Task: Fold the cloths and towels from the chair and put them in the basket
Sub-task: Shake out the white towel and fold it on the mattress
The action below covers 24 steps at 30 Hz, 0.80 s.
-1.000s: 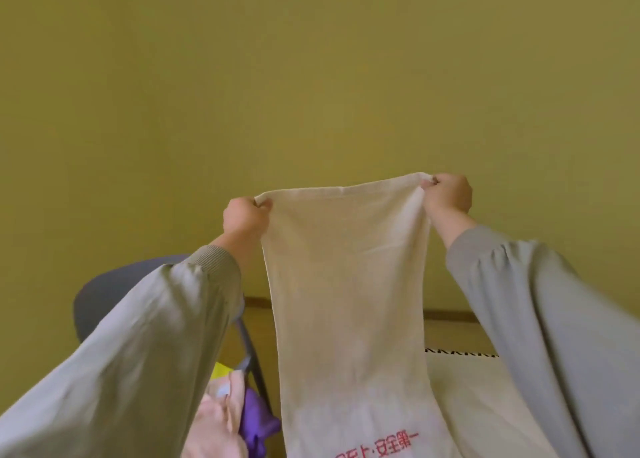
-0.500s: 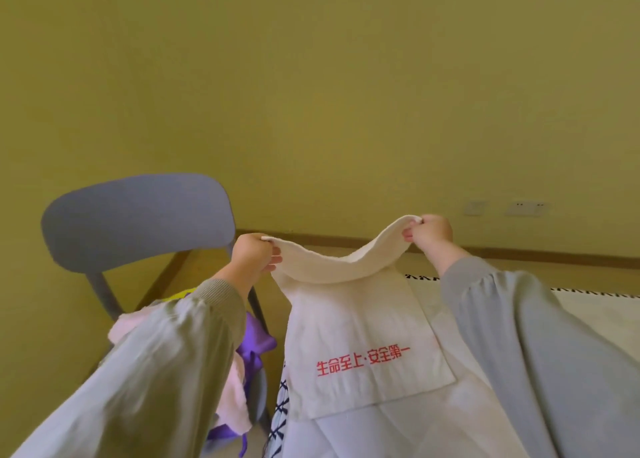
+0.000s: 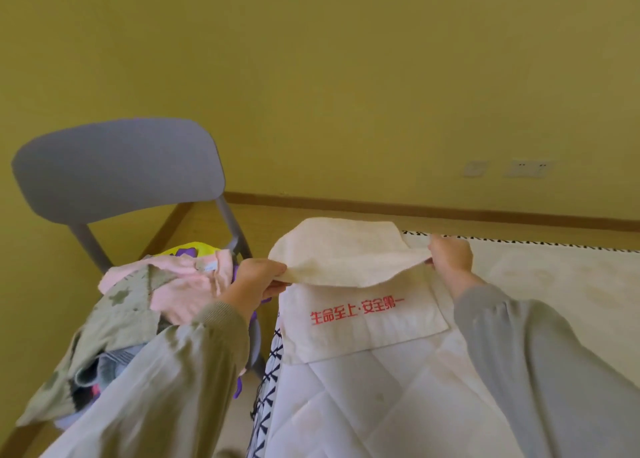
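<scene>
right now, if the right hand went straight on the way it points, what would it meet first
The white towel it pinches: the right hand points away and slightly left, into the raised fold. Beyond that, probably the yellow wall, though depth is unclear.

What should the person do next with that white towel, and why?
Probably lower the held edge of the towel onto its near edge, finishing the fold: left hand and right hand pinch the corners aloft, while the printed half lies flat on the mattress.
</scene>
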Available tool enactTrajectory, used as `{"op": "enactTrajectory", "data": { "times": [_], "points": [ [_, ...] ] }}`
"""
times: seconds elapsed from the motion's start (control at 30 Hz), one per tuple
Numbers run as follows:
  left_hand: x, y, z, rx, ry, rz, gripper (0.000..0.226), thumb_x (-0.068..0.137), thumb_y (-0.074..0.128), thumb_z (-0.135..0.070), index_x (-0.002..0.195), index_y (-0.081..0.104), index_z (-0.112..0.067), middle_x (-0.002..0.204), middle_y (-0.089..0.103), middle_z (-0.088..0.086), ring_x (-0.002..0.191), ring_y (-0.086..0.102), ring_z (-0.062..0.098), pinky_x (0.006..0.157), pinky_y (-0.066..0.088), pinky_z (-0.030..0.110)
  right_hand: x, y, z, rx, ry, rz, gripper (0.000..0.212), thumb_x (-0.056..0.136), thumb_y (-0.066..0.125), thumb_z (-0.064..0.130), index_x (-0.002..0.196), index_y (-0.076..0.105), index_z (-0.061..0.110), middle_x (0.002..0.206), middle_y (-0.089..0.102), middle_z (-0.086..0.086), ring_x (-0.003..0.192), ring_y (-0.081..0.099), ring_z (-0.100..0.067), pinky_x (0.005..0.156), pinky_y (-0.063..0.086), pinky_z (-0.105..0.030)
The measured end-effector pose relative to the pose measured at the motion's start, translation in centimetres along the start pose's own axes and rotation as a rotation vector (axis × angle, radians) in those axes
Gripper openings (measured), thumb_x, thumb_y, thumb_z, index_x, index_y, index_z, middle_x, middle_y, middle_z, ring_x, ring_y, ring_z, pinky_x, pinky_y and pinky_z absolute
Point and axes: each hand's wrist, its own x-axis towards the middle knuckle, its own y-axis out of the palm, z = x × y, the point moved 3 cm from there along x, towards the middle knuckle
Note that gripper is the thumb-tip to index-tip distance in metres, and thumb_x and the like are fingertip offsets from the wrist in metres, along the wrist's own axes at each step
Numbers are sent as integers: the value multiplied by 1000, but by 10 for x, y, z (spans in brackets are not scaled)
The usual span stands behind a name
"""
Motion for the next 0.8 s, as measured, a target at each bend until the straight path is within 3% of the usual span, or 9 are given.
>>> {"op": "enactTrajectory", "data": {
  "times": [0.1,0.17,0.3,0.47,0.53,0.67,0.73,0.8],
  "points": [
    [-4,1,45,72,-56,-26,5,90,59,0,90,63,-1,89,60,15,64,61,23,45,54,25,-2,10,-55,-232,14,85,17,82,51,6,80,67,0,85,69,-18,85,64,-34,66,44,-30],
    [-2,2,71,107,-73,-10,18,92,54,2,79,65,-5,96,58,17,65,60,25,40,52,22,-4,18,-87,-353,25,136,19,85,51,6,90,68,-1,95,67,-19,92,62,-34,68,39,-27],
    [3,-2,101,75,-62,52,26,94,44,4,87,68,-4,105,55,15,81,60,28,50,57,27,-5,19,-111,-433,8,100,24,85,51,6,101,67,-3,105,66,-20,99,61,-36,74,43,-29],
    [9,-11,114,-93,-22,227,30,92,41,2,92,71,-5,89,56,15,68,62,24,57,56,27,-12,9,-104,-225,-185,-179,17,74,49,0,79,60,12,85,65,-13,72,51,-30,66,38,-28],
    [11,-12,122,50,-24,215,30,91,43,2,89,72,-6,83,54,13,63,61,24,55,56,27,-11,15,-112,-347,-188,-155,15,77,49,3,83,62,10,87,66,-16,75,55,-33,64,36,-28],
    [7,-10,136,299,-38,224,24,88,51,9,81,69,-5,67,57,12,53,58,21,46,48,23,-5,26,-138,-659,-61,48,23,84,54,8,105,62,0,107,65,-21,100,61,-38,73,44,-32],
    [7,-10,135,296,-22,227,24,86,52,11,81,70,-4,65,59,13,50,58,18,47,48,21,-4,25,-140,-652,-97,24,20,84,53,5,101,62,0,104,66,-21,97,61,-38,71,44,-32],
    [6,-11,131,258,-11,237,24,85,52,9,84,73,-2,66,60,13,51,61,17,51,51,22,-6,19,-134,-549,-224,-113,15,82,50,1,90,63,0,92,66,-22,87,60,-39,65,38,-31]
  ]
}}
